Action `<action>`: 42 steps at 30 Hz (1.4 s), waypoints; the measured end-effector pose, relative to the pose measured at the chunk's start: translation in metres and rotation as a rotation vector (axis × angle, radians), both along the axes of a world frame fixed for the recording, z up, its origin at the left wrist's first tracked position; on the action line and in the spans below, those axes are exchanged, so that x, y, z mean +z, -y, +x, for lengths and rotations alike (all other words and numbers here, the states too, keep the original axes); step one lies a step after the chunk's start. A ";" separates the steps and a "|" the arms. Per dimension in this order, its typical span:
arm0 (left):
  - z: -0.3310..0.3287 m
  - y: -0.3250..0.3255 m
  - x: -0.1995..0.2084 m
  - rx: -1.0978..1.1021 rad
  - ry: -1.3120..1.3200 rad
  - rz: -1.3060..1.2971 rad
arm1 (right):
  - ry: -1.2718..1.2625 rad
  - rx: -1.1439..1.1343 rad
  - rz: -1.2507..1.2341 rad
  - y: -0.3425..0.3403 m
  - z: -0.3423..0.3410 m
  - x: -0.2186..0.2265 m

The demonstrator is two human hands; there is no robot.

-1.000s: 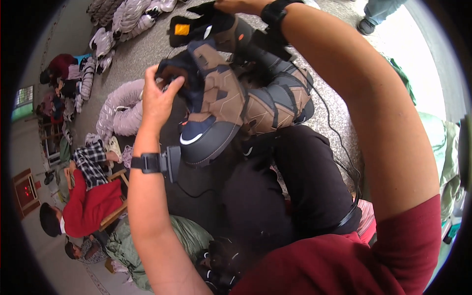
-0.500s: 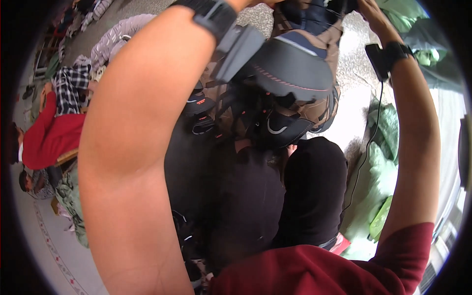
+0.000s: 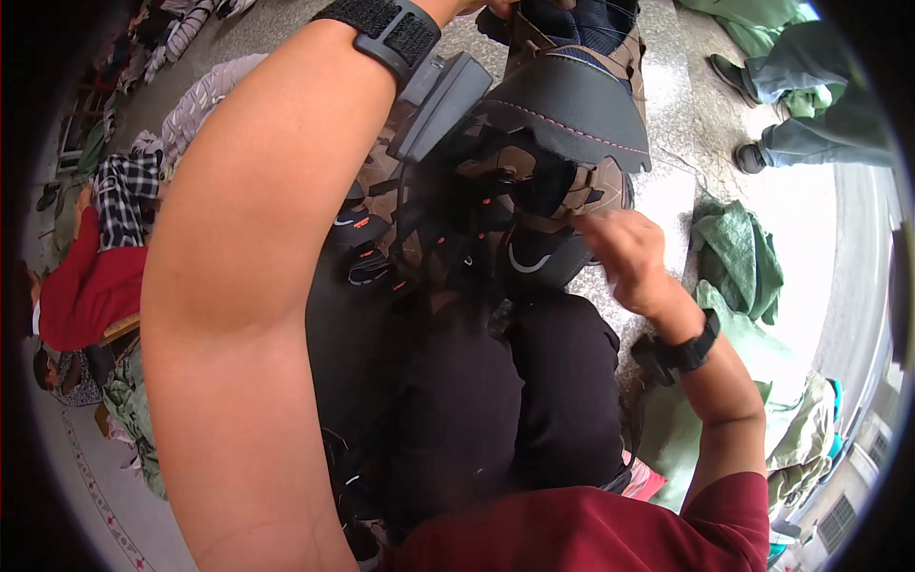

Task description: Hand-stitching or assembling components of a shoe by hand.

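A hiking shoe (image 3: 562,110) with a black toe cap, pinkish stitching, brown straps and a dark blue upper is held up close in front of me. My left hand (image 3: 470,6) reaches the side of that shoe at the top edge; most of its fingers are cut off or hidden. Lower down, my right hand (image 3: 631,255) is slightly blurred, its fingers loosely bent and apart from the raised shoe. It hovers beside a pile of similar brown and black shoes (image 3: 548,255) just beyond my knees, and nothing shows in it.
My legs (image 3: 562,391) in black trousers are below the pile. Green sacking (image 3: 739,262) lies on the speckled floor to the right. Someone in grey-blue trousers (image 3: 810,67) stands at the far right. People in red (image 3: 86,296) and patterned clothes sit at the left.
My right hand has come away from the raised shoe and dropped toward the pile. The shoe stays up by my left hand, shifted slightly upward. Grey-blue trouser legs now show more at right.
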State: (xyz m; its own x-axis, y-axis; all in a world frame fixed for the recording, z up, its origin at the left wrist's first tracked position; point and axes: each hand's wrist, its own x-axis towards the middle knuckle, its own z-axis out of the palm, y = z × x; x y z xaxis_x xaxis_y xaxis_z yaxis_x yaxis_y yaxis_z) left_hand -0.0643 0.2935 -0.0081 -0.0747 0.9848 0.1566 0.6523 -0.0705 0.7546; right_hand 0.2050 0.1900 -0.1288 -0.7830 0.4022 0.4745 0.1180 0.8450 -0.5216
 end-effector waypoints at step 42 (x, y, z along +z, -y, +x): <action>0.000 0.124 -0.138 0.198 1.348 0.025 | -0.021 -0.242 -0.375 -0.058 -0.038 0.032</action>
State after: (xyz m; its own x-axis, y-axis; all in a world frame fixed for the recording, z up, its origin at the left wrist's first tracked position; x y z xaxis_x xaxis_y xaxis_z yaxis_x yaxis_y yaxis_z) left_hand -0.0648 0.1698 -0.1465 -0.3208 0.9379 -0.1317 -0.5826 -0.0858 0.8083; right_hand 0.1667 0.2483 -0.0964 -0.6367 0.7202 0.2754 0.2754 0.5460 -0.7912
